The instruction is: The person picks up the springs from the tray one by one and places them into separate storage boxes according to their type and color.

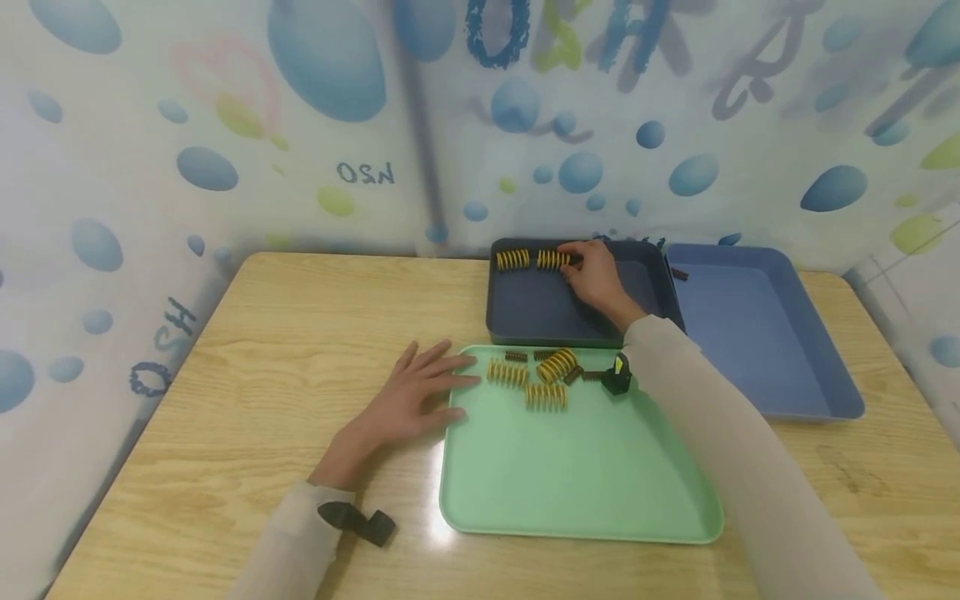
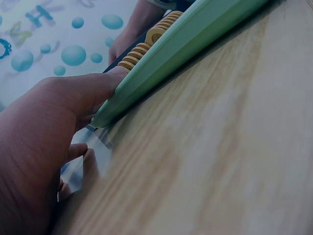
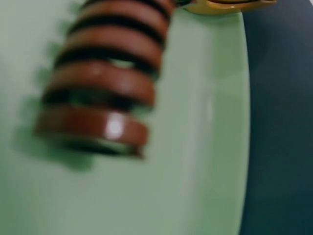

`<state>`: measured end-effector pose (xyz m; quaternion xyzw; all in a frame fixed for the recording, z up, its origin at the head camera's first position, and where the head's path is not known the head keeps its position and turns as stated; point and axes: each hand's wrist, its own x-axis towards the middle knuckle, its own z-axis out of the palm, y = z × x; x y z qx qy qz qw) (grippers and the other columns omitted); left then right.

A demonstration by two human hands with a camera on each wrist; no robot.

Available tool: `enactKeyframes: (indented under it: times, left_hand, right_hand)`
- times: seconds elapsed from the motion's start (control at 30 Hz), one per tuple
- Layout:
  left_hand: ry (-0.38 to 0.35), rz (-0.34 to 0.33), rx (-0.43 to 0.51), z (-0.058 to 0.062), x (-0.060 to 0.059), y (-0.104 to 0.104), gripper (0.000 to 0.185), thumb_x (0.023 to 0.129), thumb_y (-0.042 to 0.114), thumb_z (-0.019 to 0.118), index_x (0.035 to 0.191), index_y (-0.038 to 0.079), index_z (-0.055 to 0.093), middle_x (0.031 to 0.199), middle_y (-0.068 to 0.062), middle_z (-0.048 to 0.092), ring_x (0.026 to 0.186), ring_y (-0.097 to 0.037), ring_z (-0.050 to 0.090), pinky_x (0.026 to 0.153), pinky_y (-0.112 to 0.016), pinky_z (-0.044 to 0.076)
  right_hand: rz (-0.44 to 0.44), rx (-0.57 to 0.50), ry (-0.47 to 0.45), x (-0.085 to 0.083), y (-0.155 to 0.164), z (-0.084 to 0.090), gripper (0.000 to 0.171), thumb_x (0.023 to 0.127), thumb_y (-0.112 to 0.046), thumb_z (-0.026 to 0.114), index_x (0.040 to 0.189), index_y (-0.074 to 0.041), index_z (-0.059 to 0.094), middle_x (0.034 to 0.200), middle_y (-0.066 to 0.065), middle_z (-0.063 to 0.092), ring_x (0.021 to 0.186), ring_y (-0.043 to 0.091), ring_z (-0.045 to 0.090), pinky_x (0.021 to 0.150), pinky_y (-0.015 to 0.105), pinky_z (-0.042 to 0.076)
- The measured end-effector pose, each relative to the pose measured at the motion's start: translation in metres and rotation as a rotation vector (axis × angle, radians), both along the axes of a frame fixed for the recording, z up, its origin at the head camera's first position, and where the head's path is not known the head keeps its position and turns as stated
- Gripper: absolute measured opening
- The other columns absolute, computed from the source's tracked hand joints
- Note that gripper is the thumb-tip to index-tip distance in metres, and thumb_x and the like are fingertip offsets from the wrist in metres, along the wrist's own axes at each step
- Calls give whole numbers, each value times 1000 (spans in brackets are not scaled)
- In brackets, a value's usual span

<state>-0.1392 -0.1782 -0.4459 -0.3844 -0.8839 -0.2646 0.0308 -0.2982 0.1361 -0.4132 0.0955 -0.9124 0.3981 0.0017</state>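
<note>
A stiff, light yellow coil spring [image 1: 553,259] is pinched mid-length by the right hand [image 1: 596,275] in the dark tray [image 1: 540,312], while the green tray [image 1: 570,475] is steadied by the flat, relaxed left hand [image 1: 412,400].

A: What kind of place is shown?

B: A small staged work booth, not a home or kitchen. A printed backdrop [image 1: 315,125] of blue and green bubbles with scrawled letters closes in the wood-grain surface [image 1: 300,333] on three sides.

A: What marks it as a sorting station?

B: Three shallow trays lie side by side: a green tray [image 1: 577,483] nearest, a dark tray [image 1: 525,317] behind it, a blue tray [image 1: 765,333] to the right. Yellow springs [image 1: 545,396] and smaller brown springs [image 1: 516,357] lie loose in the green one, as for parts handling at a bench.
</note>
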Motion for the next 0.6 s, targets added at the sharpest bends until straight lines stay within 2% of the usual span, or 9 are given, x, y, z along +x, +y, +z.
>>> enactKeyframes:
  times: [0.6]
  left_hand:
    - [5, -7, 10, 1, 0, 0, 45, 92, 44, 57, 132, 23, 59, 146, 2, 44, 141, -35, 22, 109, -63, 1]
  right_hand:
    - [-39, -23, -8, 1, 2, 2, 35, 97, -4, 54, 132, -2, 54, 138, 22, 38, 94, 30, 64, 74, 41, 54]
